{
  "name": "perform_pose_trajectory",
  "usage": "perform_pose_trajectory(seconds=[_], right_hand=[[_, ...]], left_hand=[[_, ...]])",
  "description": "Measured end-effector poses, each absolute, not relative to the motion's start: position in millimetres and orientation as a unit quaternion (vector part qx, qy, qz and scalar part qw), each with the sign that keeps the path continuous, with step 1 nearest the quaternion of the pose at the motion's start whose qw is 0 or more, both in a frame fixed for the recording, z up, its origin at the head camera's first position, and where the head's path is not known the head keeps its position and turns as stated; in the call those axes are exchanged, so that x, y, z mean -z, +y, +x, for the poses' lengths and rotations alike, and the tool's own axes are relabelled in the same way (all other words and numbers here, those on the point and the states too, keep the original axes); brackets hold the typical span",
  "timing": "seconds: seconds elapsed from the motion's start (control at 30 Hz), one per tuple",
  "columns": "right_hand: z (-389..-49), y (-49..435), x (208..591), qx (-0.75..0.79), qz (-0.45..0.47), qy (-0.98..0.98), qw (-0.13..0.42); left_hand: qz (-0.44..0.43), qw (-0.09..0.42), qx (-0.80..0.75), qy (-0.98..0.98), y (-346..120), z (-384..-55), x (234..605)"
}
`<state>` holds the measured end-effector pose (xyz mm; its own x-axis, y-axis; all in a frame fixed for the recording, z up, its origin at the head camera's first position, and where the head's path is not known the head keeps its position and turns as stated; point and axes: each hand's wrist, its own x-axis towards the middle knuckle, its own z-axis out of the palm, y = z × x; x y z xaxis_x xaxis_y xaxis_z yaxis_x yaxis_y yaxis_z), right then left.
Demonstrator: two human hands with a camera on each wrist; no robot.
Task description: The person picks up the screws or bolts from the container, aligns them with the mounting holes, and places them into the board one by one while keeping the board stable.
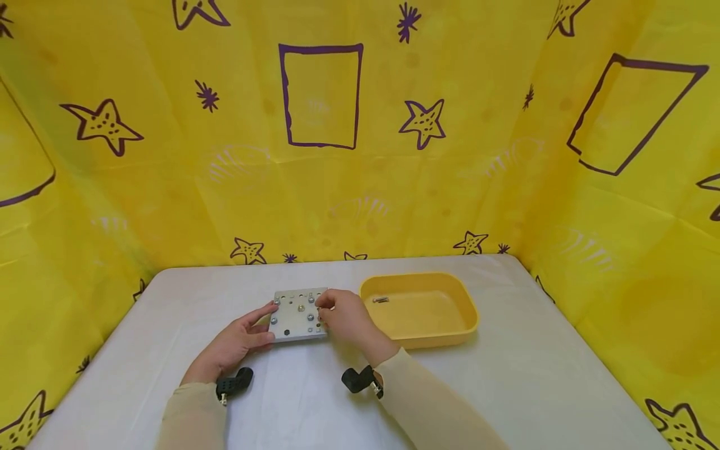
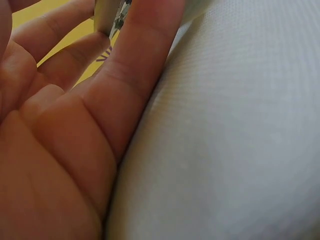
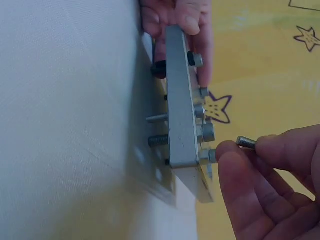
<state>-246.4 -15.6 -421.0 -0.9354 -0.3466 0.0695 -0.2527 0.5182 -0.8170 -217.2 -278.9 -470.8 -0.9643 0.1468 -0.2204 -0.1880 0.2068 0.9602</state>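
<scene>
A flat metal plate (image 1: pixel 294 322) with several bolts and holes stands above the white table, held at its left edge by my left hand (image 1: pixel 236 340). In the right wrist view, bolt shanks (image 3: pixel 159 140) stick out of the plate's underside, and bolt heads (image 3: pixel 206 132) stand up from its top face. Between thumb and fingers, my right hand (image 1: pixel 351 319) pinches a small threaded screw (image 3: pixel 246 142) just over the plate's right side. The left wrist view shows mostly my palm (image 2: pixel 75 130), with only a sliver of the plate beyond the fingers.
Right of the plate sits a yellow tray (image 1: pixel 422 342) with a few small screws (image 1: pixel 380 300) at its left inside. The white table (image 1: pixel 281 400) is bordered by yellow patterned cloth walls (image 1: pixel 320 206). Each wrist wears a black camera (image 1: pixel 360 379).
</scene>
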Motion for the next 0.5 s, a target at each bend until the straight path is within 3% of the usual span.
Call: perform_pose_trajectory(seconds=[0.5], right_hand=[[-242.0,-20.2,418.8,0.371,-0.189,0.907,0.051]], left_hand=[[-0.007,0.133,-0.625,0.769,-279.8,-216.5,470.9]])
